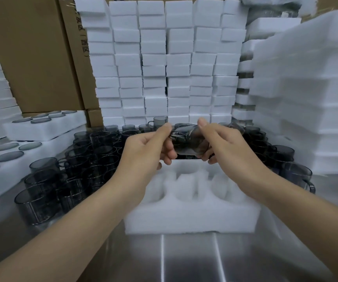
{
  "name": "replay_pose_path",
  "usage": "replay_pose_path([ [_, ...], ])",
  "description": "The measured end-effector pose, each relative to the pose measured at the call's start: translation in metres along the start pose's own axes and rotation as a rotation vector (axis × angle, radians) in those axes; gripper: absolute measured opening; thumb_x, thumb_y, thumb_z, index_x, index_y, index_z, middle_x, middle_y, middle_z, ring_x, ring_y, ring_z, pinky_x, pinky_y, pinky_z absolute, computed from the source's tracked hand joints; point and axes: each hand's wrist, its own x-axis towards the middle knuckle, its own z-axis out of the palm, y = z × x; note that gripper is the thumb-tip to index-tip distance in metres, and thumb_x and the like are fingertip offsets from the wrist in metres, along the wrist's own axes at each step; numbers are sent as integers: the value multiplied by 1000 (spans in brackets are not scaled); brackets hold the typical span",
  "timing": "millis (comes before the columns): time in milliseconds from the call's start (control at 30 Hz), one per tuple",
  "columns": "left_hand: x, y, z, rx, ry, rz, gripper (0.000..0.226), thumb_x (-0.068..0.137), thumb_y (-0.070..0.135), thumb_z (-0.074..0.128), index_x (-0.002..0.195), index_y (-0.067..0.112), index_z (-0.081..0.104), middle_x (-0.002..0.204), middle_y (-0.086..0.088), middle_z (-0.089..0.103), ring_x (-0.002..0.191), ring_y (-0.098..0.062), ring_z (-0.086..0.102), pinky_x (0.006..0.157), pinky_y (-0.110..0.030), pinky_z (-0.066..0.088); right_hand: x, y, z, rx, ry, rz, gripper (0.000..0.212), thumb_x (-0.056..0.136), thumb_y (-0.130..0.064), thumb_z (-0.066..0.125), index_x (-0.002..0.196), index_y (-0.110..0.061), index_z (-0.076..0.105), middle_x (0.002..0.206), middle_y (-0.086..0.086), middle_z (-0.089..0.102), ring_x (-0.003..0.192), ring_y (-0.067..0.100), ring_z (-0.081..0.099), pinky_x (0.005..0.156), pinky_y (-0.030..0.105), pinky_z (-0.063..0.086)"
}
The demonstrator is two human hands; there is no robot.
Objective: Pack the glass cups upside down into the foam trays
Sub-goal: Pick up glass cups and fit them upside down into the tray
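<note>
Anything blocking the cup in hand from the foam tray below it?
Nothing visible. The left hand and right hand hold the glass cup above the foam tray near its far edge; its pockets look empty, though blurred.

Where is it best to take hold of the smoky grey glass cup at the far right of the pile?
Probably by its handle, coming from the near right. The smoky grey glass cup stands upright, mouth up; the handle juts toward open steel table, while other cups crowd its left and far sides.
</note>
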Motion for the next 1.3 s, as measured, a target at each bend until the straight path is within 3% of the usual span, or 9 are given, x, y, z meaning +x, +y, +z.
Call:
replay_pose_path([
  [133, 7, -4, -4, -90, 73, -139, 47, 104, 44, 64, 62, 24, 69, 67, -3, 72, 53, -11, 56, 64, -31, 44, 4, 3, 4, 137, -25, 140, 39, 106, -51, 59, 96, -19, 78, 72, 0, 74, 64, 10, 65, 71, 32, 52],
  [333, 11, -6, -4, -91, 102, -180, 41, 107, 36, 56, 74, 15, 69, 66, -3, 73, 50, -10, 57, 58, -27, 43, 2, 0, 5, 199, 9, 101, 33, 105, -45, 64, 102, -14, 77, 75, 3, 75, 66, 12, 65, 71, 33, 51],
  [533, 11, -7, -3, -103, 90, -175, 42, 109, 38, 57, 77, 15, 71, 68, -2, 73, 51, -9, 58, 58, -26, 44, -1, -2, 5, 169, 16, 89, 24, 104, -44, 63, 103, -23, 75, 77, 0, 76, 70, 13, 71, 72, 35, 51],
  [633, 8, -6, -2, -75, 76, -95, 41, 109, 45, 59, 84, 17, 74, 74, 2, 76, 57, -9, 63, 62, -26, 47, -4, 1, 7, 77, 7, 28, 17, 102, -50, 65, 113, -39, 71, 91, -7, 76, 81, 8, 75, 75, 34, 54],
  [800, 3, -6, 1, 34, 84, 93, 31, 110, 43, 57, 95, 26, 78, 82, 12, 77, 65, -6, 70, 55, -17, 50, -4, 7, 8, -100, 9, -86, 68, 88, -22, 86, 145, -41, 53, 103, -7, 69, 90, 8, 70, 73, 17, 50],
  [900, 3, -8, 1, 56, 76, 131, 24, 113, 31, 54, 105, 29, 77, 88, 17, 78, 68, -5, 71, 53, -15, 50, -2, 7, 5, -201, 99, -154, 52, 86, -15, 86, 131, -34, 67, 110, -9, 68, 98, 6, 66, 85, 20, 52],
  [1033, 6, -11, -2, 34, 81, 62, 26, 114, 20, 53, 109, 26, 78, 92, 13, 81, 74, -1, 74, 57, -16, 54, -6, 4, 5, -277, 111, -254, 33, 86, -28, 88, 111, -42, 73, 113, -18, 62, 107, -2, 59, 84, 5, 39],
  [1233, 10, -14, -2, -9, 62, -13, 25, 115, 18, 51, 108, 16, 75, 82, 7, 77, 62, -2, 65, 56, -18, 53, -14, 0, 13, -276, -9, -283, 61, 77, -49, 86, 131, -42, 59, 112, -16, 67, 105, 5, 63, 83, 7, 41],
  [1300, 9, -14, -2, 17, 32, -33, 25, 114, 15, 50, 108, 14, 74, 81, 6, 77, 59, -3, 64, 56, -18, 53, -15, -1, 14, -281, -16, -324, 60, 77, -47, 86, 130, -41, 60, 115, -18, 68, 108, 5, 64, 84, 7, 40],
])
